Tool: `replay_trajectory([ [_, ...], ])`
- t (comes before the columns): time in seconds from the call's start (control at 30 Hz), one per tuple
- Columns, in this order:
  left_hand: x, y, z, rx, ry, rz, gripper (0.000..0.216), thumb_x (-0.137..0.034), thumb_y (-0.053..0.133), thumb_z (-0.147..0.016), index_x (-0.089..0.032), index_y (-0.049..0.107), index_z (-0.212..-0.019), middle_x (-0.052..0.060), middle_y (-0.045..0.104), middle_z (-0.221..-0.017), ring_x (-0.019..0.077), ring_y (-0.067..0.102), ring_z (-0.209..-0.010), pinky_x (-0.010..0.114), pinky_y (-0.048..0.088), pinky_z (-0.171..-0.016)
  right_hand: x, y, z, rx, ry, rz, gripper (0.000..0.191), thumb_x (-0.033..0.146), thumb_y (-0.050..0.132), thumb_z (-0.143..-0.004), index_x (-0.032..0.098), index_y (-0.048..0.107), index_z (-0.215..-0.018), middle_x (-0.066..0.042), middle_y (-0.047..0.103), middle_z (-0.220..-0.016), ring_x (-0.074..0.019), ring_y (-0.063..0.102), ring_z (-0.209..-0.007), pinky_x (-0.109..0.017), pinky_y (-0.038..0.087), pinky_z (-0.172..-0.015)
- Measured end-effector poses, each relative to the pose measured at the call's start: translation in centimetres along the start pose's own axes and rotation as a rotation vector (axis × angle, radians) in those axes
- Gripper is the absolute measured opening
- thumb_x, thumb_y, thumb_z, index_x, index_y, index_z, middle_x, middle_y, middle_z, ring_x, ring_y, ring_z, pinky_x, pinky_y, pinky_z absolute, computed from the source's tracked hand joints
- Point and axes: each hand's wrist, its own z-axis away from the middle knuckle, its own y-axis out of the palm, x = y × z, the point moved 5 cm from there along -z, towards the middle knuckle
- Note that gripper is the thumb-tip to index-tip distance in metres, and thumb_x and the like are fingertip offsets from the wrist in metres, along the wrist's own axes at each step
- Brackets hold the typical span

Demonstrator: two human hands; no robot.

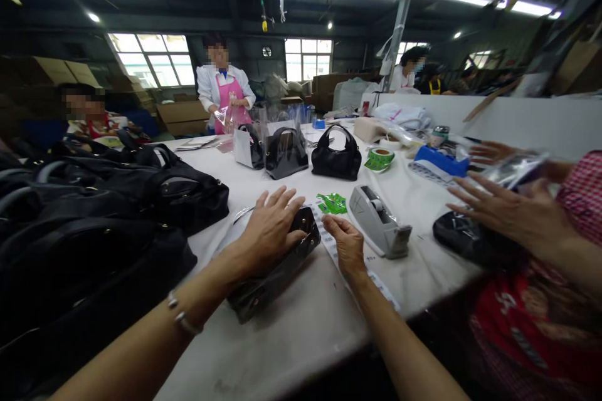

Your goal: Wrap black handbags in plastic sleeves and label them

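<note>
A black handbag (pixel 270 285) in a clear plastic bag lies on its side on the table before me, its studded base turned to the right. My left hand (pixel 268 225) rests flat across it, fingers stretched out and thumb near the studded base. To the right of it, my right hand (pixel 345 244) is closed in a pinch; whatever sits between the fingertips is too small to make out. Under that hand runs a sheet of printed labels (pixel 385 291). Green printed packets (pixel 332 203) lie just beyond, beside a grey tape dispenser (pixel 379 222).
Black handbags (pixel 94 263) are heaped at the left. Several more, including an unwrapped one (pixel 337 160), stand farther back near a green roll (pixel 379 160). At the right, a co-worker's hands (pixel 512 207) handle a plastic-wrapped item beside a blue dispenser (pixel 442 161). Another person (pixel 226 91) stands across the table.
</note>
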Motion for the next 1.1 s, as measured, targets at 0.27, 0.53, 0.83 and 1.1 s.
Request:
replay_trajectory([
  [0.27, 1.2, 4.7, -3.6, 0.144, -0.087, 0.236, 0.041, -0.019, 0.056, -0.085, -0.019, 0.06, -0.126, 0.011, 0.067, -0.122, 0.0252, 0.064, -0.112, 0.038, 0.049, -0.1, -0.7, 1.7, 5.5, -0.077, -0.172, 0.244, 0.042, 0.049, 0.058, -0.09, 0.02, 0.073, -0.116, -0.01, 0.071, -0.124, -0.0308, 0.061, -0.122, -0.049, 0.043, -0.109],
  [0.53, 1.0, 4.6, -3.6, 0.165, -0.128, 0.251, 0.043, -0.035, 0.061, -0.084, -0.019, 0.061, -0.124, 0.01, 0.067, -0.118, 0.0271, 0.064, -0.106, 0.038, 0.051, -0.095, -3.4, 8.0, 11.6, 0.094, -0.435, 0.6, 0.08, 0.04, 0.049, -0.097, 0.016, 0.006, -0.16, -0.013, 0.002, -0.167, -0.0367, 0.007, -0.152, -0.066, 0.02, -0.118],
  [0.83, 1.1, 4.7, -3.5, 0.19, -0.121, 0.228, 0.045, -0.024, 0.064, -0.079, -0.022, 0.06, -0.124, 0.008, 0.066, -0.118, 0.0248, 0.063, -0.106, 0.035, 0.049, -0.096, -0.1, 4.0, 14.0, 0.374, -0.525, 0.573, 0.052, 0.03, 0.057, -0.094, 0.025, 0.049, -0.145, -0.008, 0.051, -0.15, -0.0282, 0.047, -0.138, -0.046, 0.043, -0.112],
  [1.1, 1.5, 5.2, -3.9, 0.194, -0.114, 0.27, 0.047, -0.025, 0.063, -0.077, -0.021, 0.061, -0.123, 0.01, 0.065, -0.119, 0.0277, 0.063, -0.104, 0.038, 0.049, -0.093, 9.9, -16.2, -1.6, -0.344, -0.228, 0.63, 0.035, 0.041, 0.066, -0.081, 0.015, 0.071, -0.105, -0.014, 0.071, -0.117, -0.0307, 0.059, -0.118, -0.047, 0.04, -0.107],
])
